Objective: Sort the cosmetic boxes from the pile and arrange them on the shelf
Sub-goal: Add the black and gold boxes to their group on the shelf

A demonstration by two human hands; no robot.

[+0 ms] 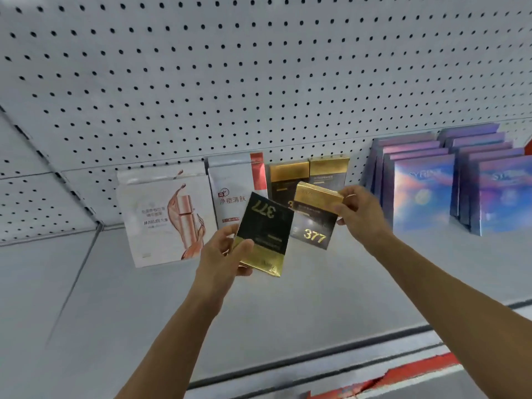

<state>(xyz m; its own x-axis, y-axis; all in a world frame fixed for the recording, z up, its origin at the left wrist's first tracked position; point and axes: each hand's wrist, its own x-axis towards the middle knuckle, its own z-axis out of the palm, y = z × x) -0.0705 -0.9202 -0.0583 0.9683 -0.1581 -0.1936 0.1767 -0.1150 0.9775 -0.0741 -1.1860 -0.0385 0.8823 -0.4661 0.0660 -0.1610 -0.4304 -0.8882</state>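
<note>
Up at the shelf [316,298], both hands hold black-and-gold boxes marked 377. The left hand [221,254] grips one box [266,231] by its gold end, thumb across the front and fingers curled behind it — the number reads upside down. The right hand [359,211] pinches the gold top of a second box [313,223], fingers clamped on it, its lower edge at or just above the shelf, right way up. Behind them two more gold-topped boxes [308,180] stand against the pegboard [259,82]. Left of these stand a red-edged white pack [233,191] and a white pack [164,220] with a copper bottle printed on it. To the right — two rows of iridescent purple boxes [449,180].
</note>
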